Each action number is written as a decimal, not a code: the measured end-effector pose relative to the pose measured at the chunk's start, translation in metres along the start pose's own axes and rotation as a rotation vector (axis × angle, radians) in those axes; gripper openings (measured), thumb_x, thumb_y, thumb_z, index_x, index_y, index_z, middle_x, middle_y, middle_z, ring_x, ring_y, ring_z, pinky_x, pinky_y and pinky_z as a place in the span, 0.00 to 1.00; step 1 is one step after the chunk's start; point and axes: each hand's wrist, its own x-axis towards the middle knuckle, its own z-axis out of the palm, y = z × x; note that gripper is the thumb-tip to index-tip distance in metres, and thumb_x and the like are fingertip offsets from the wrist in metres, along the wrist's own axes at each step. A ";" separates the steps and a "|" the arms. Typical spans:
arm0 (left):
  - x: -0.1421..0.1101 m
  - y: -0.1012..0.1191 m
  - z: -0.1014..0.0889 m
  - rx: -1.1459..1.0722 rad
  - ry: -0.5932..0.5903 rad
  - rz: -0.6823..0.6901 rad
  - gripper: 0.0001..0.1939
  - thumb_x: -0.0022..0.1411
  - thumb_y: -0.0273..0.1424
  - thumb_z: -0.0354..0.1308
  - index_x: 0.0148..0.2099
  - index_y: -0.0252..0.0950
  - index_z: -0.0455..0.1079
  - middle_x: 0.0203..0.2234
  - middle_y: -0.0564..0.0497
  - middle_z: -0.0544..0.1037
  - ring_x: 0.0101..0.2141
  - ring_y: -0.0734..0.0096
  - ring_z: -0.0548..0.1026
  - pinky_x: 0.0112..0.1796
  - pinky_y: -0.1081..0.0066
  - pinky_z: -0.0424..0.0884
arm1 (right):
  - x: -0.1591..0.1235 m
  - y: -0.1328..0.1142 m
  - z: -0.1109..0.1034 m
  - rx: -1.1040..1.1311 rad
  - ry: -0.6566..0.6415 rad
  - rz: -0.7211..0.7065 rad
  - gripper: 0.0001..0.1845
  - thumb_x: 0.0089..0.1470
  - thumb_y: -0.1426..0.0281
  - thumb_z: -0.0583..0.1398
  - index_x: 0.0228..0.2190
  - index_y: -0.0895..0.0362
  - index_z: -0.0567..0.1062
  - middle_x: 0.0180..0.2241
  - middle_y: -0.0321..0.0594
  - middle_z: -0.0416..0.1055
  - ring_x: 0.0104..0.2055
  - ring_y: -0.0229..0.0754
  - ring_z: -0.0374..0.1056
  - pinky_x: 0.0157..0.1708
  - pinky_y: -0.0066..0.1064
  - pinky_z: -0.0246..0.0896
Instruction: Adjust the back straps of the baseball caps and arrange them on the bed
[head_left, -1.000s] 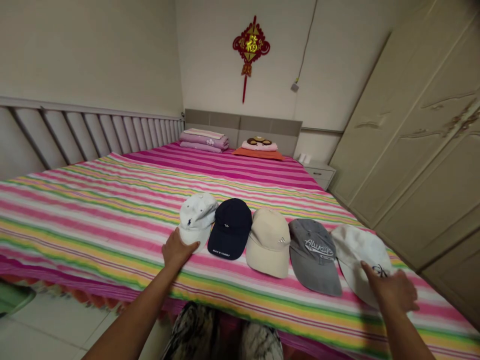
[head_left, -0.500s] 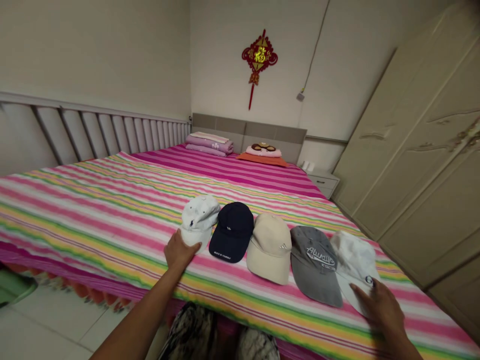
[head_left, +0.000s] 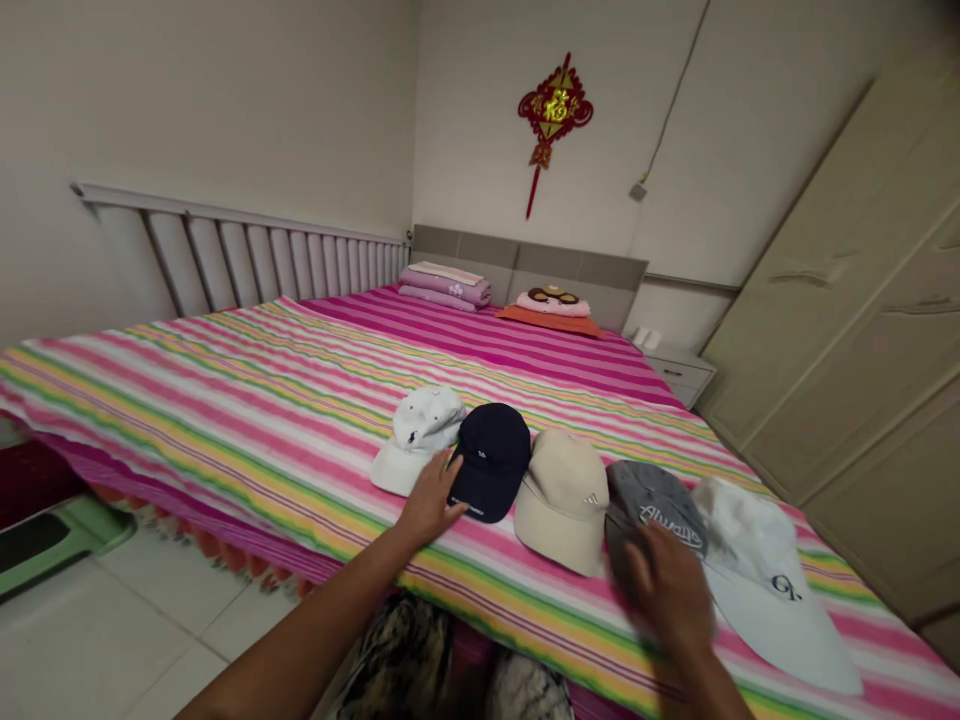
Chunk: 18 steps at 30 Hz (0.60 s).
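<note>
Caps lie side by side along the near edge of the bed. At the left end is a white cap (head_left: 427,420) with a small dark logo, beside a navy cap (head_left: 491,450). My left hand (head_left: 431,505) is at the left edge of the navy brim, thumb and fingers apart. A beige cap (head_left: 566,485) sits in the middle, between my hands. Over the brim of the grey cap (head_left: 660,490) with white lettering is my right hand (head_left: 671,590), blurred, its grip unclear. A white cap with a dark monogram (head_left: 780,590) lies at the right end.
A striped sheet (head_left: 247,400) covers the bed. Folded purple bedding (head_left: 446,290) and an orange-and-pink pile (head_left: 555,308) rest near the headboard (head_left: 577,270). A wardrobe (head_left: 832,330) and bedside cabinet (head_left: 679,375) stand right; a green stool (head_left: 82,530) is lower left.
My left hand has let go of the left white cap's brim and moved right to the navy cap. My right hand has left the right white cap and moved left over the grey one.
</note>
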 end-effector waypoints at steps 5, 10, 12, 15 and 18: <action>-0.001 0.006 0.021 -0.164 -0.198 -0.013 0.33 0.58 0.40 0.51 0.61 0.28 0.53 0.60 0.31 0.52 0.60 0.53 0.53 0.56 0.57 0.54 | -0.012 -0.076 0.055 0.123 -0.073 0.055 0.27 0.57 0.57 0.47 0.44 0.65 0.71 0.50 0.61 0.64 0.53 0.55 0.59 0.48 0.47 0.57; -0.008 0.012 0.028 -0.136 -0.171 -0.059 0.42 0.51 0.40 0.59 0.63 0.29 0.48 0.61 0.29 0.47 0.61 0.50 0.49 0.56 0.54 0.52 | -0.019 -0.095 0.068 0.117 -0.054 0.161 0.27 0.57 0.59 0.48 0.44 0.69 0.71 0.53 0.68 0.58 0.55 0.61 0.56 0.46 0.53 0.56; -0.008 0.016 0.025 -0.119 -0.177 -0.086 0.41 0.52 0.37 0.58 0.63 0.27 0.48 0.61 0.29 0.46 0.61 0.50 0.48 0.56 0.54 0.52 | -0.020 -0.097 0.063 0.123 -0.061 0.167 0.27 0.57 0.58 0.48 0.43 0.68 0.71 0.53 0.66 0.59 0.54 0.61 0.57 0.46 0.53 0.57; -0.013 0.018 0.016 -0.118 -0.247 -0.067 0.40 0.52 0.36 0.58 0.63 0.26 0.47 0.61 0.28 0.47 0.61 0.50 0.47 0.56 0.54 0.52 | -0.029 -0.104 0.051 0.132 -0.067 0.141 0.24 0.57 0.59 0.50 0.43 0.66 0.71 0.50 0.63 0.64 0.53 0.59 0.60 0.45 0.53 0.59; -0.038 0.012 0.010 -0.072 -0.277 -0.004 0.38 0.52 0.34 0.57 0.62 0.29 0.49 0.60 0.31 0.50 0.60 0.52 0.52 0.55 0.54 0.55 | -0.055 -0.119 0.038 0.145 -0.030 0.052 0.20 0.57 0.62 0.51 0.43 0.64 0.70 0.49 0.60 0.67 0.52 0.58 0.62 0.43 0.52 0.62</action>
